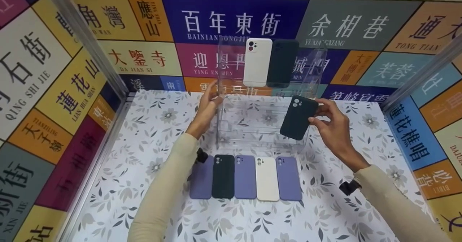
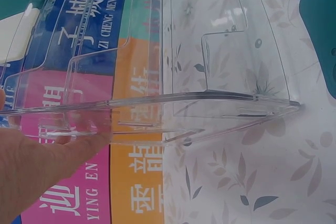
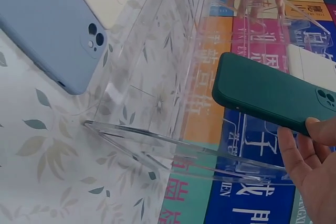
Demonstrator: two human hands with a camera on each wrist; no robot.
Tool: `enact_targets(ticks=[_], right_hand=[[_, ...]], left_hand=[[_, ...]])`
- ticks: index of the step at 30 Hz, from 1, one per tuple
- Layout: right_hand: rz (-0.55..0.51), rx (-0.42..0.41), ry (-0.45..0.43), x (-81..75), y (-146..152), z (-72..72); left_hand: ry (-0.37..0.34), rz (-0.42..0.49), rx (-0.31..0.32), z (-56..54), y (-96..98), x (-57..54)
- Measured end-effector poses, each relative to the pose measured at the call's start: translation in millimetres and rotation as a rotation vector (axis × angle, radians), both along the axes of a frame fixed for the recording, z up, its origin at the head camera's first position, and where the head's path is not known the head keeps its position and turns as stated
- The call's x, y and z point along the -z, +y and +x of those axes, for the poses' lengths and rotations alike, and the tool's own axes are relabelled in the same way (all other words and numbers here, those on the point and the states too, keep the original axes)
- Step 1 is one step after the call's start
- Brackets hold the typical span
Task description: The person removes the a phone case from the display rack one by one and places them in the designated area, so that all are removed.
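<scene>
At the bottom of the head view, a floral tablecloth [image 1: 231, 220] is crossed by two beige sleeves [image 1: 158, 188], and on each wrist a small black device [image 1: 349, 188] is worn. In the lower centre, a row is formed by three purple cases [image 1: 245, 177], one dark green case [image 1: 223, 177] and one white case [image 1: 267, 178]; the leftmost purple one is partly covered by the left wrist device.

Right of centre, another green case [image 1: 299, 118], tilted, is pinched at its right edge between the thumb and the fingers of the right hand [image 1: 332, 124]. By it the lower right part of the clear stand [image 1: 249, 126] is hidden; whether they touch cannot be told. The stand's left side is held by the left hand [image 1: 207, 108], with the forearm slanted upward.

On the upper tier, a white case [image 1: 257, 63] and a dark one [image 1: 283, 63] are placed side by side. On the wall panels [image 1: 234, 7] behind, "SHISHITOU", "XIA FU" and "DA JIAN SI" can be read; "BAINIANDONGJIE" is partly overlapped by the stand.
</scene>
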State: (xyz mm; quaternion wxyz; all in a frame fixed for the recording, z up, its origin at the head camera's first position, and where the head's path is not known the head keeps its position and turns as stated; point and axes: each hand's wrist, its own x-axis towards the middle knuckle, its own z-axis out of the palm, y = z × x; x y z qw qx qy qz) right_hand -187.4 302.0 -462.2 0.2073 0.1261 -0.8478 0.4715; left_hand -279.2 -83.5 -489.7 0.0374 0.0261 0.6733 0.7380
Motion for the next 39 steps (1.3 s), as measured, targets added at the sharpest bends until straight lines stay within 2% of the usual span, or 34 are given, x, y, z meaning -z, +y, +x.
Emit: enact_targets(ticks=[8, 16, 27, 39], right_hand=[[-0.013, 0.013, -0.014, 4.0, 9.9, 4.8], [0.019, 0.026, -0.045, 11.6, 18.8, 11.0], [0.035, 0.03, -0.069, 21.1, 28.1, 18.3], [0.008, 0.007, -0.155, 30.3, 41.2, 27.3]], left_hand=[[0.013, -0.002, 0.006, -0.6, 0.6, -0.7], [0.013, 0.025, -0.005, -1.9, 0.3, 2.6], [0.003, -0.002, -0.011, -1.5, -0.9, 3.0], [0.008, 0.01, -0.001, -1.0, -0.7, 0.9]])
